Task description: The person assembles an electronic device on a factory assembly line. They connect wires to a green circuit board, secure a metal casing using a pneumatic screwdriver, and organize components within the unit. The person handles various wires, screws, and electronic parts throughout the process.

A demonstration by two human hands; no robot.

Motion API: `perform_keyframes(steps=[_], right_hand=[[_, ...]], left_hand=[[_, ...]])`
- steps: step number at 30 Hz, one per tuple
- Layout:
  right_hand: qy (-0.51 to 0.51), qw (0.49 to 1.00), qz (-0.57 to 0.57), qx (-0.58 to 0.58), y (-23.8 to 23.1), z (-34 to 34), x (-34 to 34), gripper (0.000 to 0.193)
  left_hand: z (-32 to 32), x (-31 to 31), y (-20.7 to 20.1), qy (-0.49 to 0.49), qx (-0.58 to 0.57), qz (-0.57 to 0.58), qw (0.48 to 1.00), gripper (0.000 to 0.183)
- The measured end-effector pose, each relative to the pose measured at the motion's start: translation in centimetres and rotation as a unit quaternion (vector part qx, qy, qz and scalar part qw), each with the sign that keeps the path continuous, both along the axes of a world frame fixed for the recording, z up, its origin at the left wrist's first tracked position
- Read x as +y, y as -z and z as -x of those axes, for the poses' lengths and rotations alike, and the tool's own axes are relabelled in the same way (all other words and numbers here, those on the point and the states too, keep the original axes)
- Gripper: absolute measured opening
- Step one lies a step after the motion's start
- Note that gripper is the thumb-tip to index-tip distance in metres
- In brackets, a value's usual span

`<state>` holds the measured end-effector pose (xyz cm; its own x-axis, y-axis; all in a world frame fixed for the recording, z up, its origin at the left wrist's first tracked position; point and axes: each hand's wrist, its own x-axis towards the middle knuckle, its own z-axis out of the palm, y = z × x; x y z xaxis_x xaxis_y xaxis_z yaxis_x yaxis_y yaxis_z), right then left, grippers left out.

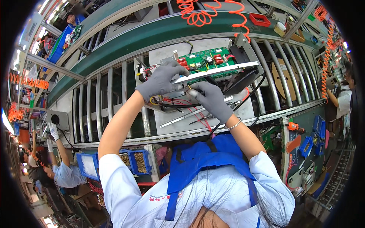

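Observation:
An open electrical unit with a green circuit board (201, 62) lies before me on a pale panel (243, 111). Along its near side runs a silvery metal bar (224, 70). My left hand (162, 78), in a grey glove, is closed over the bar's left end, its fingers above and thumb below. Just beneath, my right hand (213, 99), gloved too, pinches something small beside a short yellow wire; the fingertips mostly hide it. Black cable (261, 85) loops around the unit's right side. Pink-red wires (197, 111) and a loose metal strip (178, 117) lie below my hands.
Metal rollers (99, 102) flank the panel. Blue bins (140, 161) with small brass-coloured parts sit below the near rail. Orange coiled hoses (197, 13) hang at the far side. An orange-handled tool (295, 127) is at right. A co-worker (66, 171) is at left.

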<state>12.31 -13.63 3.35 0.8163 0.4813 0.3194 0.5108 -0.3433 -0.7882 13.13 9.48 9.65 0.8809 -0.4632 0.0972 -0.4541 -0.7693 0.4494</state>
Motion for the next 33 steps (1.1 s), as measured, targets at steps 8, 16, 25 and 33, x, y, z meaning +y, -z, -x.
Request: perform_keyframes(steps=[8, 16, 25, 33], right_hand=[[0.040, 0.999, -0.018, -0.017, 0.5, 0.4, 2.0, 0.026], [0.084, 0.991, -0.052, -0.094, 1.7, 0.5, 3.1, 0.022], [0.132, 0.990, -0.044, 0.020, 1.3, 0.8, 3.2, 0.032], [0.147, 0.982, -0.110, 0.050, 2.3, -0.3, 3.6, 0.036]], left_hand=[[-2.0, 0.7, 0.4, 0.052, 0.159, 0.054, 0.984, 0.060], [-2.2, 0.5, 2.1, 0.054, 0.107, 0.029, 0.992, 0.053], [-1.8, 0.0, 0.9, 0.052, 0.094, 0.025, 0.994, 0.052], [-1.6, -0.6, 1.2, 0.042, 0.072, 0.047, 0.995, 0.042]])
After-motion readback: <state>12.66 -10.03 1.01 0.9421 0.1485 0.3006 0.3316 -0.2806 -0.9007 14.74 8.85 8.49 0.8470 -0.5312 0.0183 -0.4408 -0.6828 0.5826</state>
